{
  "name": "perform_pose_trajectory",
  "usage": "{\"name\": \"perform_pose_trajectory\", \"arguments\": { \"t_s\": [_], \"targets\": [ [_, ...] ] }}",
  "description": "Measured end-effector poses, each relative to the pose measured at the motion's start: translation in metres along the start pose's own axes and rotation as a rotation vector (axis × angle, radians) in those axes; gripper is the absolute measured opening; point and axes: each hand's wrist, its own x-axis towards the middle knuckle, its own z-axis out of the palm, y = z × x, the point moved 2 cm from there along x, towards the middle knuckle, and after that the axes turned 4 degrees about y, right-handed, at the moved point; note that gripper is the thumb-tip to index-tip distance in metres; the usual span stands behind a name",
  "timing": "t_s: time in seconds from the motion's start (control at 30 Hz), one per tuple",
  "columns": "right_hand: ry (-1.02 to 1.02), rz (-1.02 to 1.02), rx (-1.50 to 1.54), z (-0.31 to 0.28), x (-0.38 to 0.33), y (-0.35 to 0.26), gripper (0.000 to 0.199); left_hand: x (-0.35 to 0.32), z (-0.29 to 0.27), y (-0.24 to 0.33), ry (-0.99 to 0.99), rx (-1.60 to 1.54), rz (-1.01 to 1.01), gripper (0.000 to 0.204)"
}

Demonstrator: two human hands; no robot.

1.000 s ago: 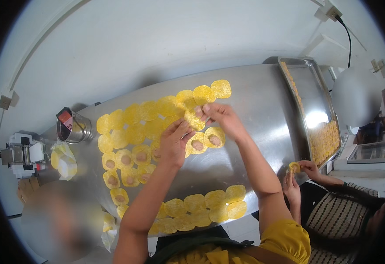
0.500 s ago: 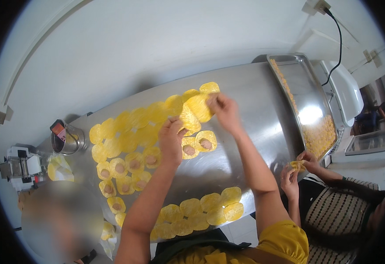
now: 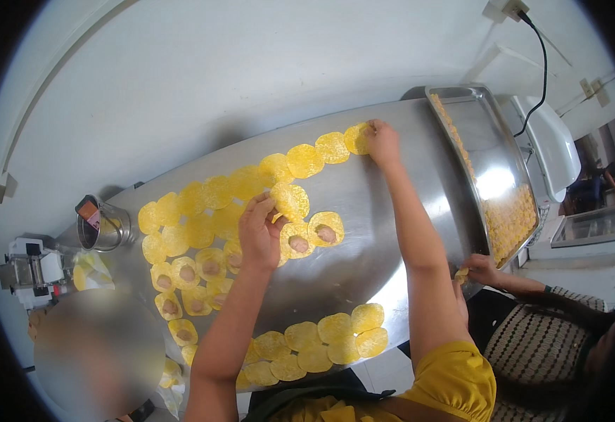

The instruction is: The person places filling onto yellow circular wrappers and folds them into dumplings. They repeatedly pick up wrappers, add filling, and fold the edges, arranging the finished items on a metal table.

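Observation:
My left hand holds yellow round dumpling wrappers by their edge, over the middle of the steel table; how many is unclear. At the far end of the back row my right hand pinches the edge of a wrapper lying on the table. To its left, more wrappers form a slanting row. Nearer to me, wrappers bear dabs of pinkish filling, some partly hidden behind my left hand and forearm. Another double row of plain wrappers lies along the near edge.
On the right stands a large metal tray with many small yellow pieces. A co-worker's hand holds a yellow piece beside it. A metal pot and a small machine are at the left. A white wall runs behind the steel table.
My right hand has moved away from my left, up and right, placing a wrapper at the row's end. The back row is longer. My left hand has shifted slightly left, still holding wrappers.

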Motion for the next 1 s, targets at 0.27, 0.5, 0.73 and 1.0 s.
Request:
{"name": "perform_pose_trajectory", "arguments": {
  "t_s": [0.27,0.5,0.73,1.0],
  "targets": [
    [-0.844,0.467,1.188,-0.068,-0.094,-0.124,0.027,-0.004,0.025,-0.014,-0.047,0.064,-0.078,0.012],
    [-0.801,0.340,1.207,-0.084,-0.101,-0.131,0.027,-0.005,0.029,-0.019,-0.168,0.198,0.049,0.014],
    [-0.667,0.340,1.132,-0.079,-0.107,-0.126,0.024,-0.006,0.034,-0.022,-0.165,0.429,0.212,0.016],
    [-0.630,0.246,1.014,-0.072,-0.113,-0.124,0.020,-0.002,0.028,-0.021,-0.152,0.605,0.286,0.016]
  ]
}}
